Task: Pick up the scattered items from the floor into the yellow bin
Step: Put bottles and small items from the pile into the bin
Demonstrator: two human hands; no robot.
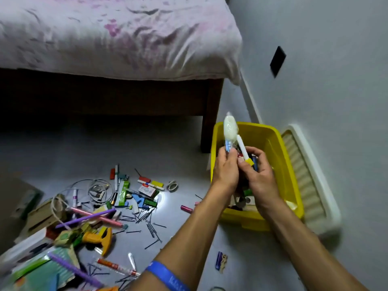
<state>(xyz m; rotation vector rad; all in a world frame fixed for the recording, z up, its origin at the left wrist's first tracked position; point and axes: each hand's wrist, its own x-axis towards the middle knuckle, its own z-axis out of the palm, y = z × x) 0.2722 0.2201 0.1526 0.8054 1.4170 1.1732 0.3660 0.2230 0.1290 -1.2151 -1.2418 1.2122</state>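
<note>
Bin [258, 131] sits under both hands: left hand [225, 166] grasps a white packet [230, 128], right hand [259, 171] pinches a white marker [242, 149].

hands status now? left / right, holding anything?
Left hand: closed around a clear plastic-wrapped white packet, over the yellow bin.
Right hand: pinching a white marker with yellow cap, also over the bin.

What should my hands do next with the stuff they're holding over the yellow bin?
Probably lower and let go. The left hand grips a plastic-wrapped white bundle and the right hand a white marker, both already above the yellow bin. Many items still lie on the floor.
</note>
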